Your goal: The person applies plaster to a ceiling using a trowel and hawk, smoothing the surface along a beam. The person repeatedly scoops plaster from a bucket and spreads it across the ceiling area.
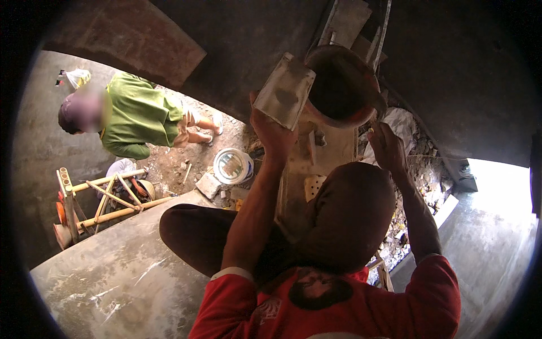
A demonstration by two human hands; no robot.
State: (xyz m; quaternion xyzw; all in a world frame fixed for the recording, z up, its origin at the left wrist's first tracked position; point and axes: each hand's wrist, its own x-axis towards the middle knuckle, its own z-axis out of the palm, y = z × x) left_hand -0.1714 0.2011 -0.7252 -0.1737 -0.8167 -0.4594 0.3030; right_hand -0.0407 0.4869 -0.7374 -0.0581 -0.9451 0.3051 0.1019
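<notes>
A flat, worn grey rectangular board [283, 85] with a dark smudge on it is held up in my left hand [270, 131]. Just to its right is a dark round bucket [341, 82], its inside shadowed. My right hand [387, 148] is at the bucket's lower right rim, fingers curled on what looks like a trowel-like tool, mostly hidden. My bent legs [350, 209] are below the bucket, over a wooden plank [316, 152].
A co-worker in green [141, 113] is at the left, near bamboo framing [95, 223] and a white bucket [248, 169]. Dark concrete surfaces [451, 85] flank the top. Rubble [432, 175] lies right of the plank; a concrete slab [113, 271] spans the lower left.
</notes>
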